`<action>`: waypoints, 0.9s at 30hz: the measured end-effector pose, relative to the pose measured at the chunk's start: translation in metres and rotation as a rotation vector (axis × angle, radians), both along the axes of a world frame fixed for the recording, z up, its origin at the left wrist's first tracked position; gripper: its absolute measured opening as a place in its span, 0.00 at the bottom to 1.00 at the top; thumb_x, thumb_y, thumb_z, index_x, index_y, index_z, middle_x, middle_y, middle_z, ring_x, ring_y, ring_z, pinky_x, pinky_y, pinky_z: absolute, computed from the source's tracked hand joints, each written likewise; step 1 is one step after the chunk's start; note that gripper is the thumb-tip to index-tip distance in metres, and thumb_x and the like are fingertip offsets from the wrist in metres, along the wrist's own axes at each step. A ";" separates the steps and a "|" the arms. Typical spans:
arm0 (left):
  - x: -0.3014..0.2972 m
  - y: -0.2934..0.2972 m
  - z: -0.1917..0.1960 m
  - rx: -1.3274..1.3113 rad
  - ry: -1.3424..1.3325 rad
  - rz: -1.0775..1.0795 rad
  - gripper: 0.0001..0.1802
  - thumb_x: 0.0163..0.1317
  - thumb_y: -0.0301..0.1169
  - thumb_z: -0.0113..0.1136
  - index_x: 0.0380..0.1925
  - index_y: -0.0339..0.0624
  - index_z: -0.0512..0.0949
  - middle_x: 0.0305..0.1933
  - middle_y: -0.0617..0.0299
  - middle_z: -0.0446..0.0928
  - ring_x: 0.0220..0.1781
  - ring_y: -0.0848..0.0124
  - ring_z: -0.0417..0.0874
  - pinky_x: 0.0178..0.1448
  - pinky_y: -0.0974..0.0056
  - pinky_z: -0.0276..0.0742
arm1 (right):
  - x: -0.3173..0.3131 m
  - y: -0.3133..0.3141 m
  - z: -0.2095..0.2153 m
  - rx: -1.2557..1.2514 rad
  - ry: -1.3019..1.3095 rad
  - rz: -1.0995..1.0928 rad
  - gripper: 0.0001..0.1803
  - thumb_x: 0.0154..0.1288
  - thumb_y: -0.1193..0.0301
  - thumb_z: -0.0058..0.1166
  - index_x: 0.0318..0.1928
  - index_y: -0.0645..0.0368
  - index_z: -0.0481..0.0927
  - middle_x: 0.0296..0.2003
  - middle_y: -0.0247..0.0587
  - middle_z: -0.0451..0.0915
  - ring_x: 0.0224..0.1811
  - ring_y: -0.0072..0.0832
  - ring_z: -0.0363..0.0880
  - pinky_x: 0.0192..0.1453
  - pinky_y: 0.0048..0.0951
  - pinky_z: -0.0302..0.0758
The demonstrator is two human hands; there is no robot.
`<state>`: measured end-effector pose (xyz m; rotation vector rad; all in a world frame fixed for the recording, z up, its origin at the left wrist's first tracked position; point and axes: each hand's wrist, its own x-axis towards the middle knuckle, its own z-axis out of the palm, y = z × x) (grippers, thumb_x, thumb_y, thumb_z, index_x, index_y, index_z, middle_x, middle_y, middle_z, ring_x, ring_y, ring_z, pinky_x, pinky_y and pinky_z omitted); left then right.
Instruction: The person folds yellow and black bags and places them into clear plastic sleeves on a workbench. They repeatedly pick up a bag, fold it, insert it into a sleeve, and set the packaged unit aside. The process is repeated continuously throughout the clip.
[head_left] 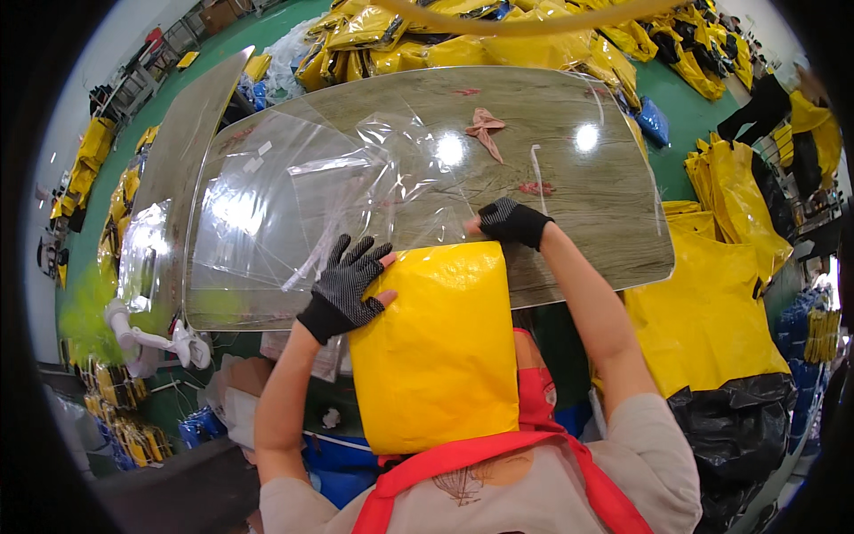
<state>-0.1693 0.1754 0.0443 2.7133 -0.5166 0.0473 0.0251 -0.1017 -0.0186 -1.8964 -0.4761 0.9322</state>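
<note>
One left hand [349, 287] and one right hand [512, 222]; two black gloves [331, 308]; one folded yellow bundle [434, 356]; one pink cloth [484, 131]; one red apron [536, 398]; several clear bags [267, 209], overlapping.

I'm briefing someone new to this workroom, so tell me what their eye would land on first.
Probably the bright yellow folded piece at lower centre, overlapping the table's near edge, with the gloved left hand at its upper left side. Next, the glossy clear plastic across the left of the wood-patterned table. Beyond the far edge, a heap of yellow bundles spreads along the top.
</note>
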 end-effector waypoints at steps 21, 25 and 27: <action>-0.066 0.012 -0.049 -1.538 0.598 0.695 0.38 0.57 0.28 0.60 0.66 0.38 0.54 0.61 0.55 0.68 0.58 0.67 0.72 0.61 0.65 0.66 | -0.154 -0.056 0.002 -0.028 -0.589 -0.070 0.09 0.60 0.68 0.52 0.32 0.62 0.78 0.38 0.54 0.79 0.41 0.47 0.78 0.44 0.38 0.73; -0.058 0.002 -0.051 -1.427 0.674 0.704 0.19 0.59 0.32 0.63 0.49 0.37 0.76 0.45 0.61 0.80 0.44 0.73 0.80 0.49 0.69 0.74 | -0.146 -0.089 -0.034 0.429 0.125 -0.286 0.12 0.64 0.66 0.53 0.41 0.61 0.78 0.46 0.37 0.75 0.45 0.24 0.74 0.48 0.26 0.72; -0.064 -0.023 -0.066 -1.398 0.456 0.780 0.17 0.61 0.33 0.61 0.47 0.36 0.76 0.43 0.61 0.80 0.42 0.74 0.79 0.47 0.70 0.73 | -0.151 -0.061 -0.022 0.710 0.412 -0.521 0.17 0.68 0.60 0.51 0.49 0.59 0.73 0.44 0.33 0.73 0.45 0.19 0.70 0.48 0.24 0.71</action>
